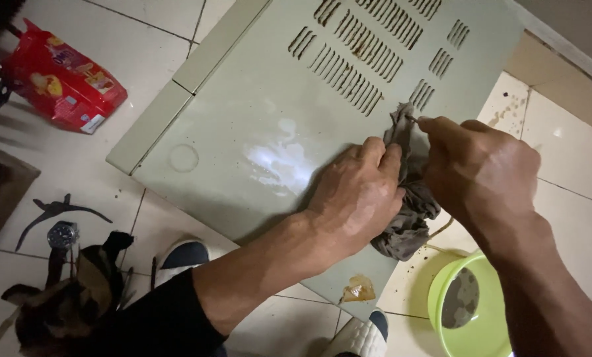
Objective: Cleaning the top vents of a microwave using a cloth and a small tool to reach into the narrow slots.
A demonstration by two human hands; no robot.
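Observation:
A pale green metal cover panel (243, 125) with rows of vent slots lies across the tiled floor. A wet shiny patch shows near its middle. Both hands grip a crumpled grey rag (408, 218) above the panel's right edge. My left hand (359, 195) clasps the rag from the left, fingers curled around it. My right hand (478, 172) pinches the rag's upper end between thumb and fingers. The rag's lower part hangs bunched between the two hands.
A lime green plastic bowl (441, 291) with murky liquid stands on the floor at lower right. A red snack packet (61, 79) lies at upper left. A wristwatch (63, 235) and dark tools lie at lower left. White slippers (184, 254) are under the panel's near edge.

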